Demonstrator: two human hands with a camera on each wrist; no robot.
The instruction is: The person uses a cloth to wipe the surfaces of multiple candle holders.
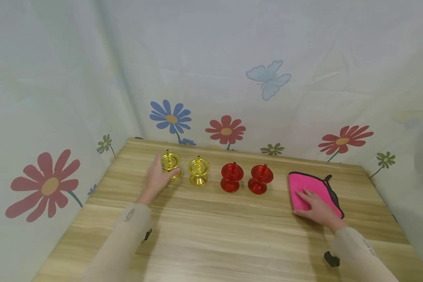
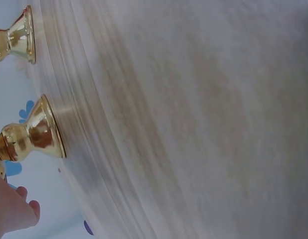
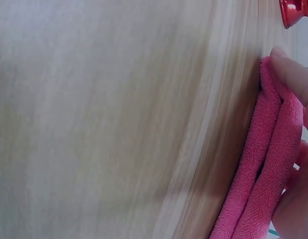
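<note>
My left hand (image 1: 156,178) is at the leftmost gold candle holder (image 1: 176,161), its thumb across the front and its fingers along the left side. In the left wrist view that holder's base (image 2: 42,132) stands on the table, with fingertips (image 2: 33,209) beside it; whether they touch it is unclear. A second gold candle holder (image 1: 199,168) stands just right of it. My right hand (image 1: 317,207) rests with spread fingers on a folded pink towel (image 1: 304,182) with black trim. The towel's fluffy folded edge (image 3: 271,164) shows in the right wrist view, thumb against its corner.
Two red candle holders, one left (image 1: 232,176) and one right (image 1: 259,180), stand between the gold ones and the towel. All are in a row near the back of the wooden table (image 1: 229,235). A flower-printed cloth (image 1: 204,62) hangs behind.
</note>
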